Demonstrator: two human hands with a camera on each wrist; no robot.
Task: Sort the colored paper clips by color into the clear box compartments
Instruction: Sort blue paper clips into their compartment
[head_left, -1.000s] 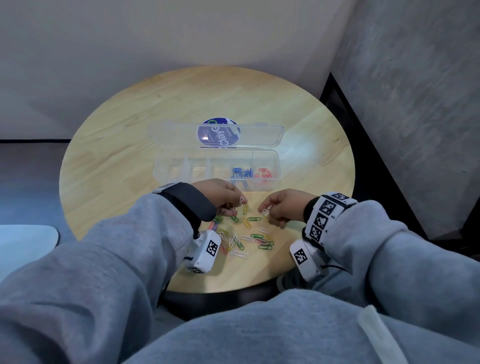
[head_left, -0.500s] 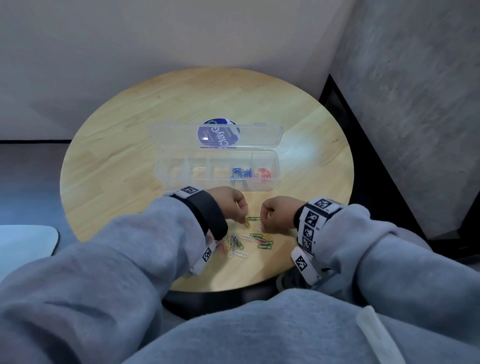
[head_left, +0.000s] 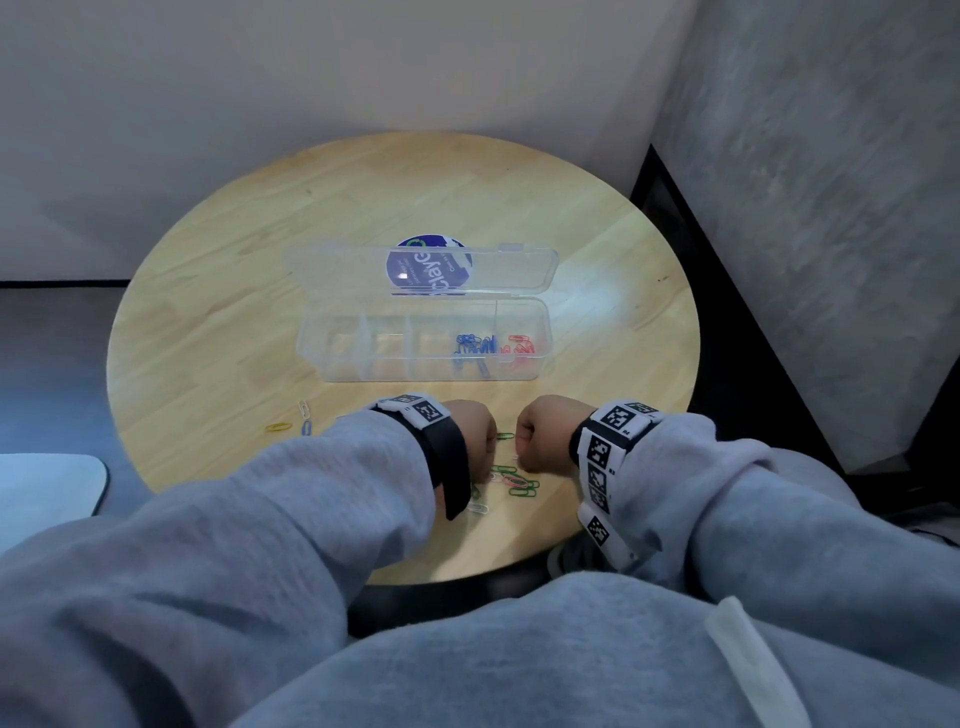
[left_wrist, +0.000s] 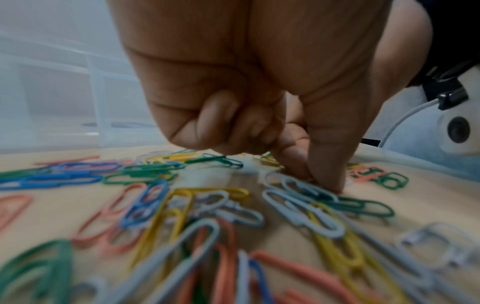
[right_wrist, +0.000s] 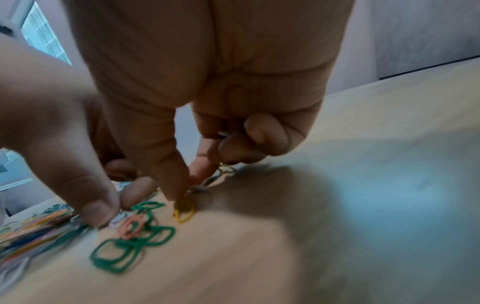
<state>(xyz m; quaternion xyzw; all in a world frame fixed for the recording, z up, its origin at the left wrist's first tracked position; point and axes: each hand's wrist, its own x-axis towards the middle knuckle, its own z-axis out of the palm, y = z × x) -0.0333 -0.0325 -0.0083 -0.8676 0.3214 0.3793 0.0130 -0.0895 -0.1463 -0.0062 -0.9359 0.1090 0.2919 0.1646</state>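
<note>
The open clear box (head_left: 426, 370) lies mid-table, with blue clips (head_left: 474, 347) and red clips (head_left: 519, 345) in its two right compartments. A mixed pile of paper clips (head_left: 514, 483) lies near the table's front edge. My left hand (left_wrist: 317, 179) is down on the pile, its thumb and forefinger pinching the end of a white clip (left_wrist: 285, 182), the other fingers curled. My right hand (right_wrist: 140, 205) keeps a few clips (right_wrist: 223, 135) in its curled last fingers. Its forefinger presses a yellow clip (right_wrist: 184, 211), and its thumb (right_wrist: 96, 214) touches a white one.
The box's lid (head_left: 337, 270) lies flat behind it, over a blue round sticker (head_left: 428, 265). Three stray clips, yellow (head_left: 279, 427), white (head_left: 304, 409) and blue (head_left: 306, 428), lie at the table's left. Green clips (right_wrist: 124, 253) sit beside my right thumb. Walls close in behind and right.
Both hands have dropped from just above the pile onto it and drawn closer together, knuckles now turned up. The left hand no longer holds a white clip up in the air.
</note>
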